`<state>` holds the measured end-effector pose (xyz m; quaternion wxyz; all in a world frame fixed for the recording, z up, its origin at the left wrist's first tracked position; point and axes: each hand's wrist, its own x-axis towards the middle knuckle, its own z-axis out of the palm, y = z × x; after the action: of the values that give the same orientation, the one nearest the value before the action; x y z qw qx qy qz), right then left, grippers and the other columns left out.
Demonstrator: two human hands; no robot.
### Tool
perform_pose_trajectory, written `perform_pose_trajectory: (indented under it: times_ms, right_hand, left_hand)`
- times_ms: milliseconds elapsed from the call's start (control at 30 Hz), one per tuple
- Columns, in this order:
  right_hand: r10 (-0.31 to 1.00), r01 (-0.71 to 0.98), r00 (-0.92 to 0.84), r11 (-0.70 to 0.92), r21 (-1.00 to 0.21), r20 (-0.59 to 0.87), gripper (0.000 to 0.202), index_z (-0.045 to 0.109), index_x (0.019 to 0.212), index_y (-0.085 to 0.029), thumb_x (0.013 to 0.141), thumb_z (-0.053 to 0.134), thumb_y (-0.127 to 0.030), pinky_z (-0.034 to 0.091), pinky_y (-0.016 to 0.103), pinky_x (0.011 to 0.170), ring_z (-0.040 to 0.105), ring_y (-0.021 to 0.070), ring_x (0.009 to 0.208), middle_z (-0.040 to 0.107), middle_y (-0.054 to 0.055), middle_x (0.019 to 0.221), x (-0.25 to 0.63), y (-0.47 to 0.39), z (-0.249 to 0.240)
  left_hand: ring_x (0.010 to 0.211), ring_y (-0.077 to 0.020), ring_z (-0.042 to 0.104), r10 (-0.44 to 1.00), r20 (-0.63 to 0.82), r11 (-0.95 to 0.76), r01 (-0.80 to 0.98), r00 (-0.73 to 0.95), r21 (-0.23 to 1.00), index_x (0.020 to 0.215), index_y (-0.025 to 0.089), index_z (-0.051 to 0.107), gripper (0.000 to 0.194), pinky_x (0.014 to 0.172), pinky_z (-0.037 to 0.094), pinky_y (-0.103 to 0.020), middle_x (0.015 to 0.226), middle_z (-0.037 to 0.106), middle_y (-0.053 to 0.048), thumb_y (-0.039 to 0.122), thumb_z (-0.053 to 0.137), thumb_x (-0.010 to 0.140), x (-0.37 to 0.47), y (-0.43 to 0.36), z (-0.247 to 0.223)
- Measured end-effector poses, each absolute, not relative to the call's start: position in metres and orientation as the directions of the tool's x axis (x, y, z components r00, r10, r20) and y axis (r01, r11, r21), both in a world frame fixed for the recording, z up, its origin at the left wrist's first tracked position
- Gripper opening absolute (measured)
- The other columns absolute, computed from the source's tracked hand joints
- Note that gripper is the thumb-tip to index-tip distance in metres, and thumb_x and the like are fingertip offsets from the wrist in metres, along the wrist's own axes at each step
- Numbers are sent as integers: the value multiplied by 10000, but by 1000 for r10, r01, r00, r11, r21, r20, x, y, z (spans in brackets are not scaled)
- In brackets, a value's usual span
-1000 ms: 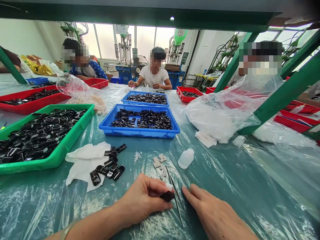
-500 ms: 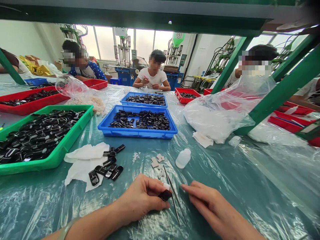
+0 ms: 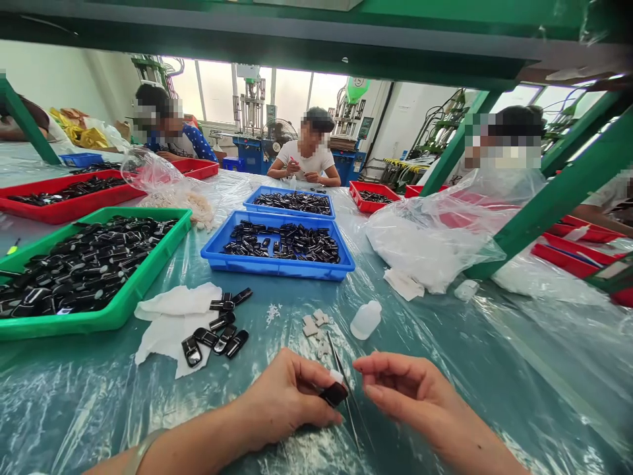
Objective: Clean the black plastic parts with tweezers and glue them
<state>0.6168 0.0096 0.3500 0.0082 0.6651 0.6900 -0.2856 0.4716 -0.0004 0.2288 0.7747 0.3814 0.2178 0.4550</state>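
Pinched between thumb and fingers of my left hand (image 3: 291, 399) is a small glossy black plastic piece (image 3: 334, 394). A white bit (image 3: 336, 376) shows at its upper edge, by my fingertips. To its right, my right hand (image 3: 415, 396) is open, thumb and forefinger apart, with nothing visible between them. Metal tweezers (image 3: 350, 390) lie on the table between my hands, points away from me. Just past their tips are several small beige squares (image 3: 311, 324). A white plastic bottle (image 3: 366, 320) stands tilted-looking beyond my right hand.
Several black pieces (image 3: 225, 340) rest on and beside a white cloth (image 3: 168, 330). Tiny white bits (image 3: 273, 313) lie nearby. Ahead is a blue tray (image 3: 277, 265), at left a green tray (image 3: 123, 316), at right a plastic bag (image 3: 425, 244) by a green post. Co-workers sit beyond.
My right hand has turned and its thumb and forefinger have spread apart, slightly nearer the left hand. My left hand still holds the black piece. The view has shifted slightly.
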Motion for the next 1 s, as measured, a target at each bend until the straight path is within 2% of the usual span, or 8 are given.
perform_pose_trajectory:
  times_ms: [167,400,533,633,733,867,933,1000]
  right_hand:
    - [901,898,-147,-51,-437,-408,945,422,1121,-67,459,537,-732,313,-36,539,394,-129,630,497,65,963,601,12,346]
    - [902,913,-180,5,-408,-391,915,434,1103,-65,519,462,-769,291,-28,532,351,-144,578,506,58,930,606,20,333]
    - [915,879,-211,24,-476,-344,841,489,900,-18,550,414,-778,236,-19,495,311,-141,520,477,21,748,606,20,326]
    - [913,840,-202,-25,-542,-355,819,442,795,-2,545,410,-780,217,-1,475,298,-132,494,413,-1,663,603,16,323]
    - [891,807,-192,-95,-582,-412,840,382,801,-17,495,439,-797,183,17,452,266,-124,458,359,-25,628,603,15,321]
    - [864,742,-134,-238,-627,-486,913,305,843,-44,408,472,-828,147,25,435,229,-114,424,266,-55,575,605,18,319]
    - [836,747,-145,-258,-612,-530,965,274,852,-52,338,500,-837,165,47,423,235,-97,416,257,-64,569,604,18,320]
    - [851,720,-154,-251,-647,-502,941,270,861,-55,366,510,-818,162,38,424,226,-110,423,253,-65,575,601,16,322]
  left_hand:
    - [545,50,424,872,54,272,-574,486,772,712,41,599,316,523,284,-99,662,499,17,196,703,457,472,0,225]
    - [516,51,411,865,54,283,-574,498,768,701,35,601,299,497,268,-93,618,471,20,193,699,466,473,1,226]
    - [538,56,417,843,65,298,-564,534,770,833,35,640,392,513,275,-77,679,508,4,210,694,487,473,2,226]
    - [551,59,404,834,82,280,-547,546,789,857,32,642,406,521,253,-84,695,499,-6,237,686,510,474,3,223]
    - [532,65,383,834,82,287,-556,546,780,845,38,635,399,515,244,-89,642,443,11,239,693,505,476,4,220]
    - [542,54,414,840,69,293,-556,539,778,817,40,626,401,523,278,-86,658,462,10,255,705,489,477,4,218]
    - [543,52,421,842,59,299,-556,535,776,816,41,627,404,521,289,-85,670,477,11,252,708,482,476,4,219]
    - [557,44,440,847,60,298,-564,529,770,814,42,626,413,518,295,-84,674,486,10,259,715,474,475,3,220]
